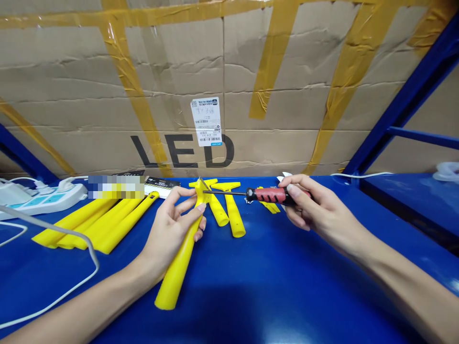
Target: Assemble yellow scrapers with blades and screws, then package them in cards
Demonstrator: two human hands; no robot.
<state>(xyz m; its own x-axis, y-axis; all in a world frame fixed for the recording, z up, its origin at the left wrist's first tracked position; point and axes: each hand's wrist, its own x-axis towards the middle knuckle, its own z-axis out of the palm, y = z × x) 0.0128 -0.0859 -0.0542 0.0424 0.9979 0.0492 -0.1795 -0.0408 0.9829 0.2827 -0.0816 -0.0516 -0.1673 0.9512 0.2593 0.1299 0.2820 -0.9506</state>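
Observation:
My left hand (182, 215) is closed round the upper part of a yellow plastic handle (175, 272), which slants with its wide end down toward me. In my right hand (308, 200) is a screwdriver (268, 195) with a red and black grip, held level and pointing left. Its shaft reaches the head of the yellow handle; whether the tip sits in a screw there cannot be seen. Just behind lie two yellow T-shaped pieces (234, 215). Small yellow parts (270, 206) rest near the screwdriver's grip.
Several long yellow handles (103, 224) lie at the left, beside a white power strip (50, 200) and a loose grey-white cable (93, 258). A black and white box (163, 186) is behind them. A large taped carton (179, 71) stands along the back, between blue metal posts (405, 91).

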